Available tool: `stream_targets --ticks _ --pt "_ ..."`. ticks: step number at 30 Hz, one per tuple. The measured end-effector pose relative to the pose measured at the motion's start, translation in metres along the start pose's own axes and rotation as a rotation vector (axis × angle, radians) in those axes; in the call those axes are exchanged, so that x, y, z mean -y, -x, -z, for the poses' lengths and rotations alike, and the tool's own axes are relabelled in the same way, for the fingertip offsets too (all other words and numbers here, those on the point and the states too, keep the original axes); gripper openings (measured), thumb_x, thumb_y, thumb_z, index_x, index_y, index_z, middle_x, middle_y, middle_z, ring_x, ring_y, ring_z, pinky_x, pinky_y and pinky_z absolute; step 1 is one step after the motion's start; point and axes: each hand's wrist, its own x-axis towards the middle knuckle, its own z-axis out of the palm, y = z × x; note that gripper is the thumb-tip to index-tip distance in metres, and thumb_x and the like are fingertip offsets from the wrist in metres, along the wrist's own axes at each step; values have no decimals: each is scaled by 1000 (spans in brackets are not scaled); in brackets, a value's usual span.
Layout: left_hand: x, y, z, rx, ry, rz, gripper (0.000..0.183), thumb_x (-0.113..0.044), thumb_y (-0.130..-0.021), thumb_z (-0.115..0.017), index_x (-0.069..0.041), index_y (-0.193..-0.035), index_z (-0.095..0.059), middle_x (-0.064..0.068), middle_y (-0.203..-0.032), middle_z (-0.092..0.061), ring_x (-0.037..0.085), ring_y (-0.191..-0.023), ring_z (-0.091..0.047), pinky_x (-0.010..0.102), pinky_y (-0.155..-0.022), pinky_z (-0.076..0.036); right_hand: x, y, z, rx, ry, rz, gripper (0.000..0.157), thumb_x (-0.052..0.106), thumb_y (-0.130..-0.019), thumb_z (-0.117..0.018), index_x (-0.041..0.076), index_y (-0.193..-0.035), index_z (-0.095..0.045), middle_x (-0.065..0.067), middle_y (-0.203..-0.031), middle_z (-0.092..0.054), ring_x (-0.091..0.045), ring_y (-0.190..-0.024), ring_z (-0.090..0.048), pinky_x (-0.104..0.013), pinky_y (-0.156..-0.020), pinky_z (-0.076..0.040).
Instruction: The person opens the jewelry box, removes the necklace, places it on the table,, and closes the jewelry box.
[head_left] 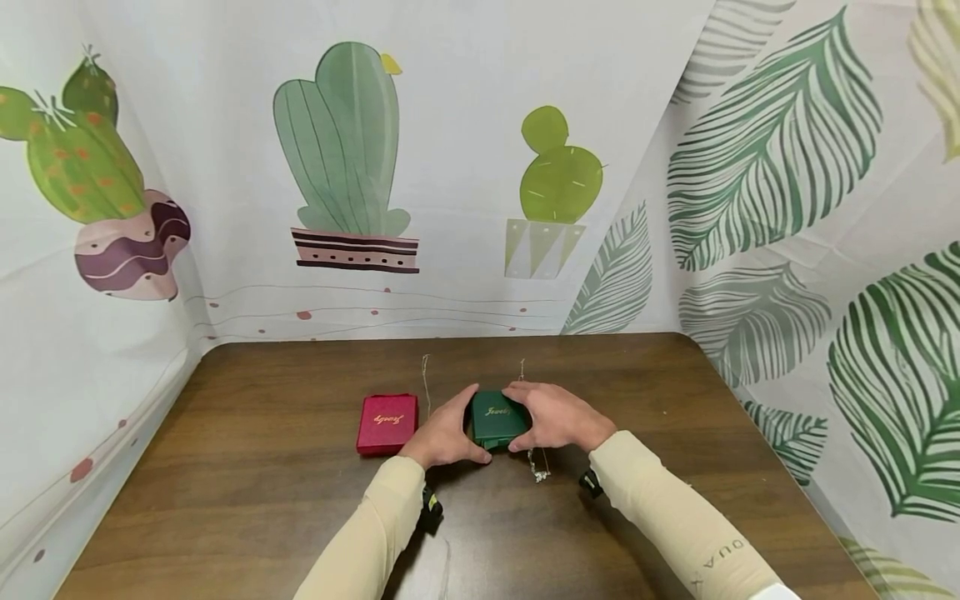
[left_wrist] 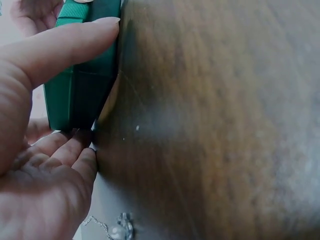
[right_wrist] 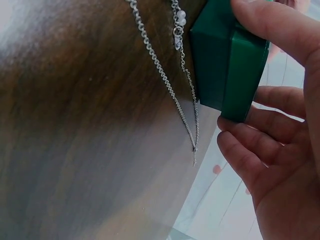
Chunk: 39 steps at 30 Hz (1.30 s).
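Observation:
Both hands hold a small green jewelry box [head_left: 495, 421], which has gold lettering on its lid, near the middle of the wooden table. My left hand [head_left: 444, 432] grips its left side, the thumb at the near edge and the fingers at the far one. From the right, my right hand [head_left: 558, 414] grips the opposite side between thumb and fingers. A silver necklace [right_wrist: 159, 67] with pearly beads lies beside the box, partly hidden under the right hand in the head view. Left of the box, a thin chain [head_left: 426, 377] runs behind the left hand.
A red jewelry box [head_left: 387, 423] with gold lettering lies on the table [head_left: 262, 450], just left of the left hand. Behind the table's far edge hangs a white cloth [head_left: 457, 183] printed with cacti and leaves.

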Motion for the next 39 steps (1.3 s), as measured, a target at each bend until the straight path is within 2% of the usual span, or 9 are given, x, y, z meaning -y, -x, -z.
stream_targets --ticks 8,19,26,33,36,39 --pt "2 0 -1 -3 -28 9 110 -21 -74 -93 -7 -163 -30 18 -157 -48 37 -139 -51 59 -118 -41 0 -1 -3 20 -6 -20 84 43 -80 -89 3 -145 -57 -16 -150 -59 -30 -127 -64 -42 -103 -56" --pt "0 -2 0 -17 -48 10 109 -20 -75 -94 -4 -162 -30 19 -158 -47 38 -140 -51 59 -118 -42 0 -3 -3 25 -10 -38 85 43 -80 -89 2 -147 -56 -18 -152 -56 -33 -132 -62 -43 -105 -55" --pt "0 -1 -3 -2 -55 14 110 -18 -76 -93 -4 -163 -28 19 -158 -47 38 -139 -51 59 -117 -42 -1 -1 -5 31 -38 -47 84 41 -78 -91 2 -145 -58 -17 -150 -58 -32 -125 -65 -43 -101 -56" --pt "-1 -2 -3 1 -58 11 113 -17 -77 -92 -4 -165 -22 18 -165 -38 39 -146 -46 58 -120 -40 -1 -1 -6 10 -50 -48 84 39 -79 -91 2 -146 -56 -15 -150 -58 -28 -121 -65 -41 -99 -57" --pt "-3 -2 -1 -1 -74 19 118 -16 -77 -93 -4 -166 -17 18 -169 -33 40 -147 -44 58 -121 -39 0 -2 -5 17 -61 -52 88 40 -80 -90 2 -150 -52 -16 -155 -54 -30 -128 -63 -42 -103 -55" --pt "-4 0 1 -8 -93 24 123 -15 -75 -93 -5 -167 -12 18 -172 -24 41 -153 -36 58 -123 -37 0 -2 -2 34 -96 -56 95 42 -80 -90 3 -155 -46 -19 -162 -45 -35 -140 -55 -47 -111 -51"
